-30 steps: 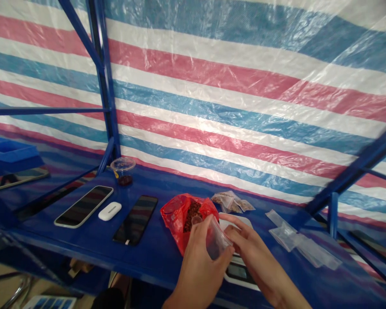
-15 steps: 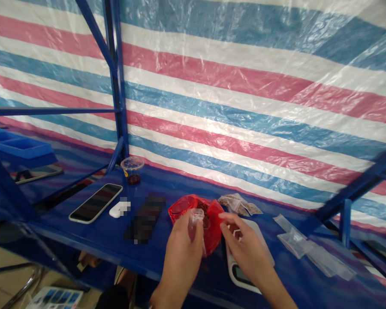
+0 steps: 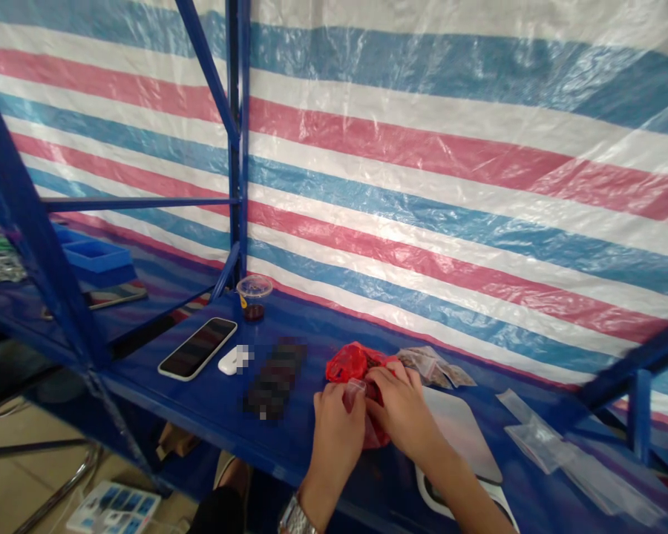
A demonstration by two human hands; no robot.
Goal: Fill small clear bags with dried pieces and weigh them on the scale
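- Striped tarp (image 3: 423, 170) in pink, blue and white hangs behind a blue steel rack (image 3: 237, 148), whose shelf (image 3: 161, 393) carries everything in front of the person
- Scale (image 3: 459, 437), white with a pale top, sits on the shelf just right of the hands, its top bare and within easy reach
- Blue tray (image 3: 97, 256) sits on a lower level at far left, well apart from the work
- Two phones lie near the middle: one bare (image 3: 197, 348), one blurred (image 3: 275, 378), with a white earbud case (image 3: 234, 360) between them
- Lidded cup (image 3: 254, 297) stands at the back, dark matter in its base
- Red bag (image 3: 356, 365) lies bunched under the hands, its contents hidden
- Brown packets (image 3: 434, 367) lie just behind it; clear sachets (image 3: 545, 445) lie to the right
- Left hand (image 3: 337, 437), watch (image 3: 296, 515) on its wrist, pinches a clear bag (image 3: 353, 393) upright, fingers (image 3: 334, 404) narrow
- Right hand (image 3: 404, 411) presses close, fingers (image 3: 381, 382) curled narrow at the clear bag's edge; what they grip cannot be told
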